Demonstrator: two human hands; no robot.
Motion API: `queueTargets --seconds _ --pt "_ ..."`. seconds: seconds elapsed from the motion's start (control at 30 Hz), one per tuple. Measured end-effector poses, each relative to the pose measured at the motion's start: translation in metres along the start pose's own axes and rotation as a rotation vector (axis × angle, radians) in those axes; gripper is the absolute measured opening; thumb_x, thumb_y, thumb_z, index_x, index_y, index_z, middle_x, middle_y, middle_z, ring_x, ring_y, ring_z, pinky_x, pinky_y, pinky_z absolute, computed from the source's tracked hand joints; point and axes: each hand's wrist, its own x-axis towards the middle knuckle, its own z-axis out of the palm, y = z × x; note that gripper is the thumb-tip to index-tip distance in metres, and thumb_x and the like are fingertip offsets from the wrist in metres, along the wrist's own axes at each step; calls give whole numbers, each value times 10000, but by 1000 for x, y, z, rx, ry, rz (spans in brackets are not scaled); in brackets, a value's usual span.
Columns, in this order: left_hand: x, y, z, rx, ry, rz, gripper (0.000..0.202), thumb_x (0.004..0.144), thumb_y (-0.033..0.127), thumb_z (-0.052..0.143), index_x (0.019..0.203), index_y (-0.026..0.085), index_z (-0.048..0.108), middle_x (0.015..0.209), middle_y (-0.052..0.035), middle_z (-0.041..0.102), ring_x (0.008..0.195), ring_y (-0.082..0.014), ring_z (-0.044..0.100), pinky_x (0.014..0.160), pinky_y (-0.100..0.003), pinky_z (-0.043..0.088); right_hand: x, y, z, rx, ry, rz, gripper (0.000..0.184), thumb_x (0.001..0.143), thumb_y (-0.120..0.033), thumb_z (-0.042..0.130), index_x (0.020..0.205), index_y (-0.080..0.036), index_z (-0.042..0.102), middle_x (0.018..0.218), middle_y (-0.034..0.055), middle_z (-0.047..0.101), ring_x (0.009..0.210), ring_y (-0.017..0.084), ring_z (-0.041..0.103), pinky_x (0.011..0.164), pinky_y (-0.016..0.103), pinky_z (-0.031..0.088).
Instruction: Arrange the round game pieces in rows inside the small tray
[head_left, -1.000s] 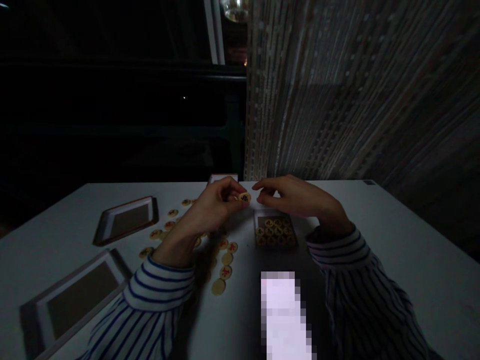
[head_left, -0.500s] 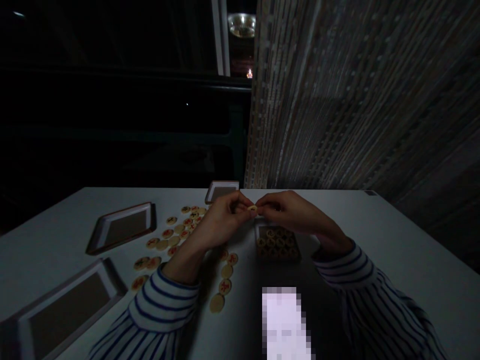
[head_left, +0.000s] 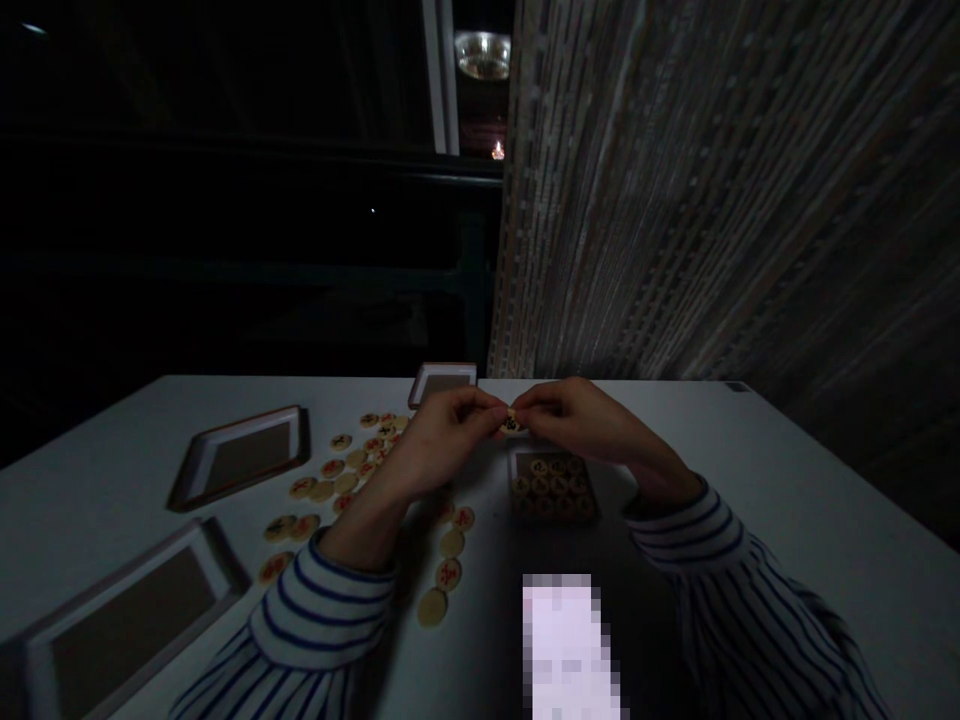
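Both hands meet above the white table (head_left: 787,470), pinching one round yellow game piece (head_left: 512,424) with a dark mark between their fingertips. My left hand (head_left: 431,447) comes in from the left, and my right hand (head_left: 581,420) from the right. Just below them stands a small square box (head_left: 553,485) filled with several pieces laid flat. Loose pieces (head_left: 352,470) with red or dark marks lie scattered to the left of my left hand, and a few more (head_left: 448,560) lie near my left wrist.
Three shallow trays lie on the table: one at the near left (head_left: 127,620), one further back on the left (head_left: 240,455), and a small one (head_left: 442,382) behind the hands. A striped curtain (head_left: 712,200) hangs behind the table on the right. The room is dim.
My left hand held the piece alone a second ago. My right hand closed in, and now both pinch it together, its marked face turned toward me. The view shifted slightly.
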Motion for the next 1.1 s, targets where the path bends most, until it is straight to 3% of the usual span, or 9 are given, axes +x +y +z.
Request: queueTargets --seconds 0.2,0.43,0.77,1.1 --pt "-1 2 1 17 57 -36 190 707 310 608 778 139 646 756 -31 658 710 -141 584 664 -264 441 -1 1 1 -5 1 -8 241 795 -261 479 890 -133 660 660 8 604 577 89 509 506 200 340" --pt "-1 2 1 -14 30 -83 189 686 297 625 781 134 629 721 -23 651 669 -128 579 624 -254 435 0 -1 1 -18 -18 -17 241 793 -264 486 883 -141 673 677 12 618 592 93 512 511 206 341" --pt "2 -4 -3 -61 35 -79 215 698 300 616 840 138 616 704 -21 642 691 -140 593 674 -288 458 1 6 1 88 10 19 267 777 -255 498 973 -126 627 691 11 614 584 94 520 507 209 359" --pt "1 -1 0 -109 35 -128 265 688 287 632 899 128 609 747 -25 656 719 -140 605 689 -279 454 3 4 4 146 5 12 219 773 -239 509 934 -132 611 694 9 612 586 90 531 497 197 357"
